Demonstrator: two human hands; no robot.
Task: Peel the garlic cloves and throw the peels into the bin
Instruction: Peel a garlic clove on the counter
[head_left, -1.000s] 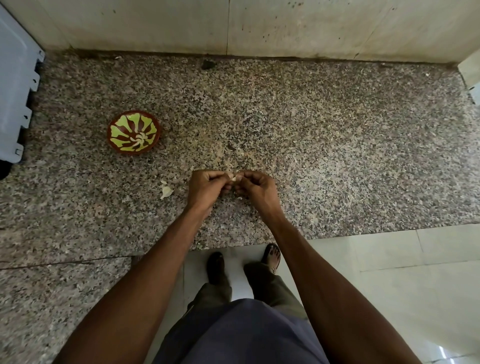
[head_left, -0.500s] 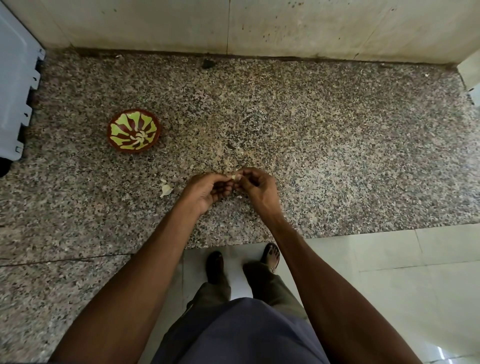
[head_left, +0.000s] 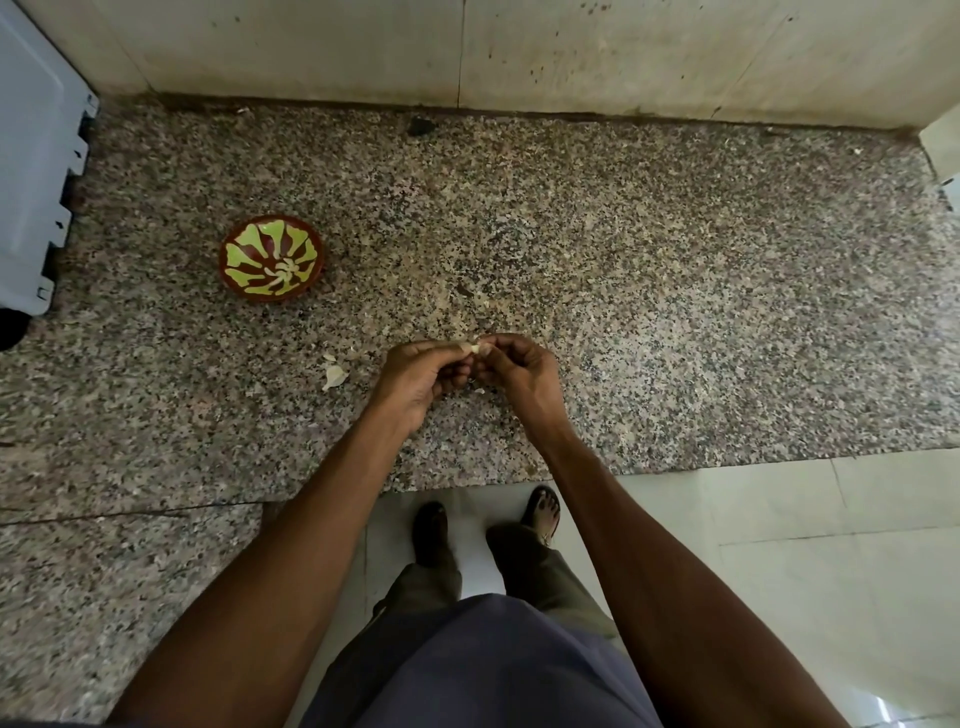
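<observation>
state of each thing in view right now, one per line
left hand: pinching the clove
right hand: pinching the clove
clove: held between both hands, over the counter
bowl: upright on the counter
peels: loose on the counter, left of the hands

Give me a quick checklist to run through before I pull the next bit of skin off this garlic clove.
1. Garlic clove pinched between left hand and right hand: ok.
2. Hands over the granite counter, so scraps land there: ok.
3. Bowl upright on the counter to the left: ok.
4. Loose peels cleared: not ok, they lie left of the hands.
5. Bin in view: not ok, none is visible.
6. How much skin remains on the clove: cannot tell, fingers cover most of it.
</observation>
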